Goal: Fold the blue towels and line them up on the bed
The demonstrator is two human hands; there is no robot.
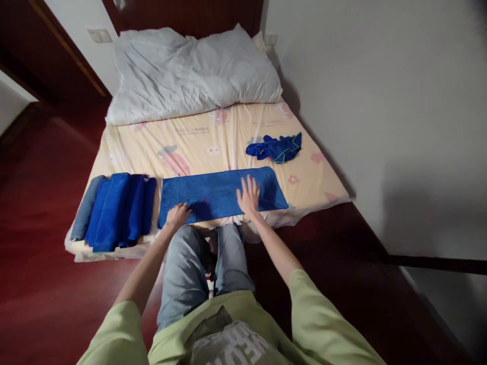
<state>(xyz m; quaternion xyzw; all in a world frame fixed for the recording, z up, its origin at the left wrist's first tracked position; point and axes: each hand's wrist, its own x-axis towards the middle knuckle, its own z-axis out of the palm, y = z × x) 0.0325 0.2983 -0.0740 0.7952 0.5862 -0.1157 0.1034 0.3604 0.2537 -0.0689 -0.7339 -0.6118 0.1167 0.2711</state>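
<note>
A blue towel, long and narrow, lies flat along the front edge of the bed. My right hand rests on it right of the middle, palm down with the fingers spread. Near the towel's left front corner lies my left hand, its fingers stretched over the cloth. To the left, several rolled blue towels sit side by side, with a greyer roll at the outer end. A crumpled blue cloth with a green edge lies farther back on the right.
The bed has a pale yellow sheet with pink prints. A white quilt is heaped at its head. A grey wall runs along the right side, and dark red floor surrounds the bed's left and front.
</note>
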